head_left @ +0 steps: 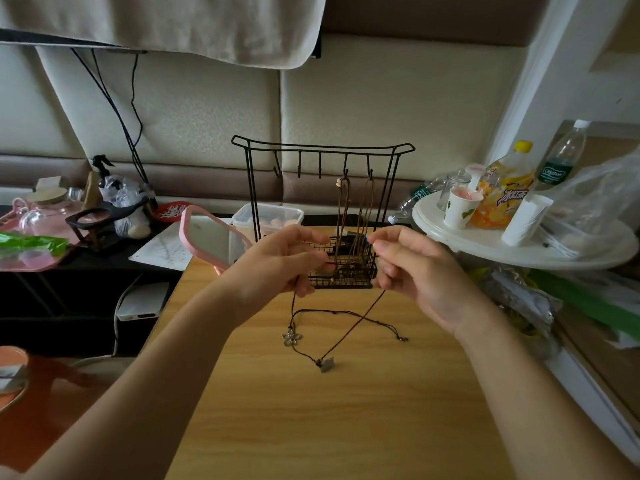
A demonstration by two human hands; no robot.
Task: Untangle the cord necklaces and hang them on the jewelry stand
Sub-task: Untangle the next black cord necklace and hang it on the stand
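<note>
A person's left hand (277, 261) and right hand (412, 268) are each pinching the dark cord necklaces (349, 327) above a wooden table (311, 427), with the fingers curled round the strands. Below the hands the cords are crossing and trailing onto the tabletop. A flower pendant (292, 337) is lying under the left hand and a square pendant (326, 364) nearer the person. Just behind the hands, the black wire jewelry stand (322, 147) is carrying two brown necklaces (346, 209) on the hooks toward the right hand's side. A pink-framed mirror (211, 237) is leaning left of the left hand.
</note>
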